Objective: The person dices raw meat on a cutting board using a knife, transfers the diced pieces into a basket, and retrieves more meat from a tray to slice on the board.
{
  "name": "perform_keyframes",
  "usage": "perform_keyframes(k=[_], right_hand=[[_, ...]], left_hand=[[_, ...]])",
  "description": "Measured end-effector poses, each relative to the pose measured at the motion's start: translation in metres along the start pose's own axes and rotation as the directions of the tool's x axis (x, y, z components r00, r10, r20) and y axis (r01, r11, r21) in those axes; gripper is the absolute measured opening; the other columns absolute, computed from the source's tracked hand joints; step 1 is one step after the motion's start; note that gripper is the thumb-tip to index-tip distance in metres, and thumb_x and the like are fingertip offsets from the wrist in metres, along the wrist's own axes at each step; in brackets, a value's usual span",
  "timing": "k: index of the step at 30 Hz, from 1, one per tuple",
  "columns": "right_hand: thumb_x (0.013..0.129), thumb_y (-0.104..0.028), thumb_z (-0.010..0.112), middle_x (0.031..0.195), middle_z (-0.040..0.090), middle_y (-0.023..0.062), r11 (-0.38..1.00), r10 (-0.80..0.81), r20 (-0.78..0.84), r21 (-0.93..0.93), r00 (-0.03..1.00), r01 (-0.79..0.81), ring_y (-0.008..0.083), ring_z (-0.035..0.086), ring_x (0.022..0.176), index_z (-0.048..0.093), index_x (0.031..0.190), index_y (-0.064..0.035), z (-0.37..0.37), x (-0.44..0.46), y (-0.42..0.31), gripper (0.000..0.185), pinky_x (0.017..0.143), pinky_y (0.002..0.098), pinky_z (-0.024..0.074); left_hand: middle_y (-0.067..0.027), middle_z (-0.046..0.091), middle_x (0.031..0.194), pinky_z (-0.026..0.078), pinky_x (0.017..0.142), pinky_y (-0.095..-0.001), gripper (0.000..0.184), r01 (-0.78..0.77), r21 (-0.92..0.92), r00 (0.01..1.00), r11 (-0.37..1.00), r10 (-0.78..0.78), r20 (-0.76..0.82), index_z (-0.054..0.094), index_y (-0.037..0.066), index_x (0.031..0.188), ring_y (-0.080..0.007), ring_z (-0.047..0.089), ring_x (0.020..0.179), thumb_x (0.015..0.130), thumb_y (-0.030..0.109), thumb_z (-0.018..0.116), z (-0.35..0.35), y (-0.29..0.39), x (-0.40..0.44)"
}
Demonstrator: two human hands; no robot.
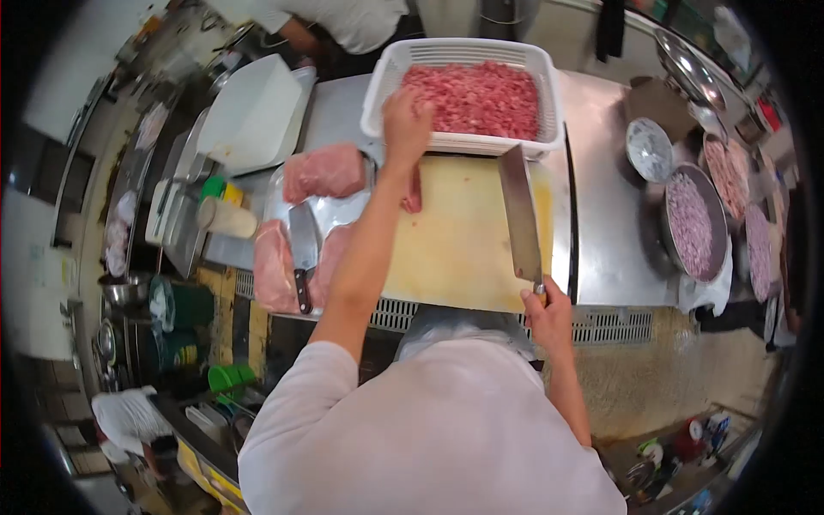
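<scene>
My right hand (pixel 549 318) grips the handle of a cleaver (pixel 520 210), its wide blade reaching across the right side of the yellowish cutting board (pixel 463 232). Over the left side of a white plastic basket (pixel 551 103) is my left hand (pixel 407 124), fingers bent down beside the diced raw meat (pixel 489 99). Whatever those fingers hold, I cannot make out. A strip of meat (pixel 414 193) lies on the board, partly behind my left forearm. Left of the board, large raw meat pieces (pixel 324 172) rest on a metal tray (pixel 276 193) with a black-handled knife (pixel 302 245).
At left stand a white tub (pixel 249 112) and a lidded bottle (pixel 226 216). On the right are a bowl of chopped purple onion (pixel 691 225), a metal bowl (pixel 649 148) and a container of pale meat (pixel 725 176). Another person's sleeve (pixel 352 21) shows beyond the counter.
</scene>
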State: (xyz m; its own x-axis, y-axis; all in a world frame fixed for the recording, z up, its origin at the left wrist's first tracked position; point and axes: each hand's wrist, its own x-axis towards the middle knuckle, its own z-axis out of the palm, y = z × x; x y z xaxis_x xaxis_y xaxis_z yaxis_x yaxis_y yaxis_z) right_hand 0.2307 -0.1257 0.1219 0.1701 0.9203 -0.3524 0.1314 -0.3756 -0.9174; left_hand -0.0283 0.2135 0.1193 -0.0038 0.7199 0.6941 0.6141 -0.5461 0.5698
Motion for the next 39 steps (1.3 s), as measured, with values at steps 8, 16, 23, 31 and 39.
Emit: perform_keyframes(k=[8,16,23,31,39], right_hand=[[0.098,-0.018,0.070,0.065,0.055,0.0061,0.980,-0.026,0.011,-0.199,1.000,0.028,0.0158,0.048,0.056,0.064,0.135,-0.0033,-0.010,-0.026,0.052,0.040,0.056,0.0322,0.0428],[0.105,-0.017,0.064,0.065,0.053,-0.0011,0.985,0.140,0.188,-0.129,0.972,-0.117,0.0104,0.048,0.053,0.055,0.144,-0.0046,-0.031,-0.017,0.029,0.042,0.051,0.0297,0.0412],[0.108,-0.038,0.058,0.062,0.054,0.0090,0.976,0.162,0.012,-0.149,0.987,-0.159,0.0169,0.052,0.054,0.062,0.102,0.0016,-0.017,-0.009,0.039,0.040,0.053,0.0371,0.0429],[0.106,-0.037,0.062,0.068,0.063,0.0179,0.949,0.011,0.151,-0.313,0.989,0.037,0.0330,0.063,0.062,0.064,0.107,0.0014,0.027,0.017,0.024,0.038,0.062,0.0444,0.0486],[0.106,-0.037,0.061,0.074,0.068,0.0239,0.898,-0.004,0.230,-0.427,0.973,0.105,0.0437,0.069,0.074,0.064,0.126,0.0011,0.031,0.017,0.012,0.043,0.070,0.0516,0.0521]], left_hand=[[-0.0271,0.069,0.114,0.050,0.101,-0.0534,0.057,0.413,0.565,0.806,0.714,-0.575,0.137,0.067,-0.004,0.113,-0.0477,0.063,0.117,0.083,0.042,0.083,-0.032,-0.048,-0.134],[-0.0224,0.075,0.110,0.056,0.094,-0.0504,0.051,0.888,-0.142,0.443,0.438,-0.729,0.522,0.067,-0.004,0.127,-0.0455,0.072,0.100,0.084,0.019,0.083,-0.071,-0.082,-0.130],[-0.0209,0.058,0.144,0.042,0.114,-0.0495,0.069,-0.127,-0.004,0.971,0.992,0.125,0.204,0.059,0.005,0.144,-0.0416,0.054,0.134,0.078,-0.014,0.062,-0.047,0.031,-0.165],[-0.0223,0.059,0.141,0.042,0.114,-0.0493,0.045,0.342,-0.089,0.887,0.935,-0.291,0.358,0.059,0.001,0.139,-0.0405,0.057,0.130,0.095,0.001,0.061,-0.045,0.047,-0.237],[-0.0210,0.061,0.117,0.048,0.100,-0.0484,0.031,0.157,0.098,0.954,0.983,-0.176,0.244,0.061,-0.001,0.126,-0.0416,0.060,0.111,0.097,0.009,0.067,-0.047,0.074,-0.227]])
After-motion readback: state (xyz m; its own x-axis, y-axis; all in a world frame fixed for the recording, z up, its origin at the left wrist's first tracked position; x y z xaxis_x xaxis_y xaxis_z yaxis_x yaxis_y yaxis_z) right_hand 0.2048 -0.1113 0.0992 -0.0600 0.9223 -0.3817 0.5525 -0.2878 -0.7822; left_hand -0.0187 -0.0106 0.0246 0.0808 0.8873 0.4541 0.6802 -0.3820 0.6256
